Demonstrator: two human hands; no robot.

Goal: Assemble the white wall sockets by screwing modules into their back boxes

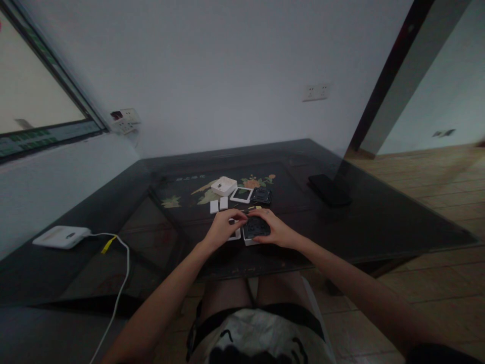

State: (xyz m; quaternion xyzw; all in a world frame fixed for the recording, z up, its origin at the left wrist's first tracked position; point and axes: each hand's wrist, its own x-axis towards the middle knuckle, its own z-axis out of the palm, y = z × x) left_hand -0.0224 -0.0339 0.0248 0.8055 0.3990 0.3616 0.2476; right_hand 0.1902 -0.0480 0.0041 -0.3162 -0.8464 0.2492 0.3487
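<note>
My right hand (276, 230) is wrapped round a square white box (250, 242) with a black plastic mechanism (256, 227) in its top, thumb at the near side and fingers at the far side. The fingertips of my left hand (226, 224) pinch together at the upper left corner of the black part; whatever they hold is too small to make out. Partly under my left hand lies a white square frame (237, 234). Beyond my hands are two small white plates (214, 207), a white frame with a dark opening (241, 195), and another black square mechanism (262, 195).
An open white box (224, 186) stands behind the loose parts. At the far left of the black table (322, 227) a white device (62, 236) trails a white cable (128, 260) with a yellow tag. A dark flat object (329, 190) lies to the right. Wall sockets (317, 92) are behind.
</note>
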